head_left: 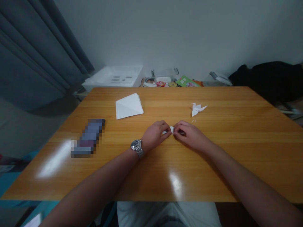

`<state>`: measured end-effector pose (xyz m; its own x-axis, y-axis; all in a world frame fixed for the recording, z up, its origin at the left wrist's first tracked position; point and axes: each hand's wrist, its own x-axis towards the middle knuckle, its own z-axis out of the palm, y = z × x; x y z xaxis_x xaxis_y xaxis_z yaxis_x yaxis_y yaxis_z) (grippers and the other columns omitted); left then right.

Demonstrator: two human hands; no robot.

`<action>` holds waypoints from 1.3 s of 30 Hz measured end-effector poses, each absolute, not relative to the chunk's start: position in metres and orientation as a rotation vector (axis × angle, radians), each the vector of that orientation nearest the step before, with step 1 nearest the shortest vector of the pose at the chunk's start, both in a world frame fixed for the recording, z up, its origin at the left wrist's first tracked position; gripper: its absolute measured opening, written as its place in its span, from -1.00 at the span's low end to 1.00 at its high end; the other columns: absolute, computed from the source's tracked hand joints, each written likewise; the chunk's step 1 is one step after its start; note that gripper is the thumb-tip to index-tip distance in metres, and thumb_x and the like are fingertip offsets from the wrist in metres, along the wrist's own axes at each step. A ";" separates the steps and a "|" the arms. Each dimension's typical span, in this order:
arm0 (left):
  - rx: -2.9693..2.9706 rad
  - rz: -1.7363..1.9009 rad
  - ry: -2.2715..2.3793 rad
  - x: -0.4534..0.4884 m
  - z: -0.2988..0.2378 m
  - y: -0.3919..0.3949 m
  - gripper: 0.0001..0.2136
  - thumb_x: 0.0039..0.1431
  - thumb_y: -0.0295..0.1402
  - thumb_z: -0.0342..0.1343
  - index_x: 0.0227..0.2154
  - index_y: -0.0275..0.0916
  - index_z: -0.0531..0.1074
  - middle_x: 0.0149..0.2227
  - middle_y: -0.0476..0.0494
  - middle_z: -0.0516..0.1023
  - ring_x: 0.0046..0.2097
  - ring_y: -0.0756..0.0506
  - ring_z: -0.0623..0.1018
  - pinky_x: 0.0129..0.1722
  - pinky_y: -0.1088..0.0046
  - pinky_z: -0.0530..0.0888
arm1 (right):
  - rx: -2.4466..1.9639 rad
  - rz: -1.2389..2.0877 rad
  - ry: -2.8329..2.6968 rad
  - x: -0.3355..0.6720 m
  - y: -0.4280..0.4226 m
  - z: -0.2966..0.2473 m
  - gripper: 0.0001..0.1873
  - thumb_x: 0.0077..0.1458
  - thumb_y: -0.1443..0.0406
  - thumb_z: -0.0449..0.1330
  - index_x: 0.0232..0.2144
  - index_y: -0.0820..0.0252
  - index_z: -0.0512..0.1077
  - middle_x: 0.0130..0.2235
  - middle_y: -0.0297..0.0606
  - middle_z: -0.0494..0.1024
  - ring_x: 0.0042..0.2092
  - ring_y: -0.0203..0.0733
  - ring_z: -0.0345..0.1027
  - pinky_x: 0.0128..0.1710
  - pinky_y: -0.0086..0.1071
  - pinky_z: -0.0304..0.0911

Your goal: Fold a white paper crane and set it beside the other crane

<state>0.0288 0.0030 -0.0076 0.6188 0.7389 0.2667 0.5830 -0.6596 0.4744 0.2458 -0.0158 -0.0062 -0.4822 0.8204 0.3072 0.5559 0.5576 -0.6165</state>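
Beyond your fingers (180, 127) to the right stands a small white folded-paper crane (198, 109); beyond-left lies a folded white paper sheet (129, 106). Hands pass freely over the glossy orange wooden tabletop (236, 142) rightward.

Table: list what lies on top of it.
On the table lie a folded white sheet, a paper crane and a blurred dark object. The left hand and right hand pinch a small paper piece; fingers cover most of it, so its shape cannot be told.
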 end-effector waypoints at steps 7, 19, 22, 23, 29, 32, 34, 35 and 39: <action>2.427 0.713 0.971 0.028 -0.008 0.004 -0.90 0.31 -0.34 0.12 -0.26 -0.23 0.51 -0.20 -0.11 0.50 -0.14 -0.09 0.50 -0.09 0.39 0.44 | -1.114 0.602 -2.215 0.246 -0.014 -0.008 -0.91 0.15 0.43 0.19 -0.35 0.17 0.46 -0.24 -0.21 0.49 -0.19 -0.15 0.40 -0.16 -0.27 0.32; 2.391 0.761 0.953 0.032 -0.009 0.003 -0.90 0.30 -0.41 0.10 -0.28 -0.26 0.50 -0.14 -0.17 0.47 -0.11 -0.09 0.51 -0.04 0.37 0.46 | -1.141 0.611 -2.184 0.244 -0.014 -0.010 -0.92 0.17 0.42 0.17 -0.34 0.17 0.44 -0.24 -0.22 0.48 -0.21 -0.17 0.40 -0.19 -0.29 0.32; 2.391 0.760 0.926 0.029 -0.011 0.005 -0.89 0.31 -0.39 0.10 -0.24 -0.25 0.52 -0.11 -0.18 0.46 -0.09 -0.10 0.51 -0.01 0.36 0.46 | -1.121 0.625 -2.202 0.245 -0.014 -0.010 -0.92 0.17 0.42 0.18 -0.35 0.16 0.44 -0.22 -0.21 0.48 -0.18 -0.16 0.40 -0.17 -0.29 0.32; 2.393 0.750 0.930 0.029 -0.011 0.006 -0.90 0.31 -0.40 0.11 -0.24 -0.25 0.52 -0.11 -0.18 0.46 -0.09 -0.10 0.51 -0.01 0.36 0.45 | -1.116 0.630 -2.210 0.246 -0.014 -0.010 -0.92 0.17 0.41 0.18 -0.35 0.16 0.44 -0.22 -0.21 0.48 -0.17 -0.15 0.40 -0.16 -0.28 0.32; 2.386 0.729 0.976 0.032 -0.009 0.004 -0.88 0.31 -0.40 0.09 -0.29 -0.26 0.52 -0.13 -0.18 0.47 -0.10 -0.11 0.51 -0.01 0.35 0.45 | -1.131 0.631 -2.214 0.245 -0.014 -0.009 -0.91 0.17 0.42 0.17 -0.34 0.16 0.45 -0.22 -0.20 0.47 -0.17 -0.15 0.39 -0.15 -0.28 0.32; 2.357 0.748 1.002 0.033 -0.009 0.003 -0.89 0.30 -0.40 0.10 -0.31 -0.26 0.50 -0.16 -0.17 0.48 -0.12 -0.10 0.51 -0.04 0.35 0.46 | -1.157 0.623 -2.210 0.245 -0.014 -0.008 -0.92 0.19 0.41 0.17 -0.33 0.17 0.45 -0.23 -0.20 0.47 -0.20 -0.15 0.39 -0.17 -0.28 0.31; 2.319 0.764 1.030 0.033 -0.009 0.002 -0.93 0.28 -0.41 0.11 -0.27 -0.26 0.49 -0.18 -0.16 0.48 -0.14 -0.10 0.50 -0.08 0.36 0.47 | -1.162 0.618 -2.202 0.245 -0.013 -0.008 -0.93 0.20 0.40 0.17 -0.31 0.18 0.46 -0.24 -0.21 0.47 -0.21 -0.16 0.38 -0.18 -0.30 0.30; 2.299 0.769 1.044 0.033 -0.009 0.002 -0.93 0.27 -0.41 0.13 -0.24 -0.26 0.48 -0.19 -0.15 0.48 -0.15 -0.09 0.50 -0.10 0.36 0.47 | -1.161 0.615 -2.197 0.245 -0.013 -0.008 -0.93 0.20 0.40 0.18 -0.30 0.18 0.46 -0.24 -0.22 0.48 -0.21 -0.17 0.38 -0.18 -0.30 0.30; 2.262 0.778 1.066 0.033 -0.010 0.002 -0.91 0.25 -0.41 0.15 -0.20 -0.24 0.46 -0.19 -0.13 0.48 -0.16 -0.08 0.50 -0.14 0.39 0.48 | -1.156 0.591 -2.187 0.245 -0.014 -0.008 -0.93 0.20 0.39 0.20 -0.26 0.16 0.46 -0.24 -0.23 0.48 -0.20 -0.16 0.38 -0.19 -0.31 0.30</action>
<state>0.0335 0.0020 -0.0104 0.5258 0.8048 0.2754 0.5080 -0.5568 0.6572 0.2454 -0.0136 -0.0079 -0.4492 0.8446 0.2914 0.5826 0.5241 -0.6211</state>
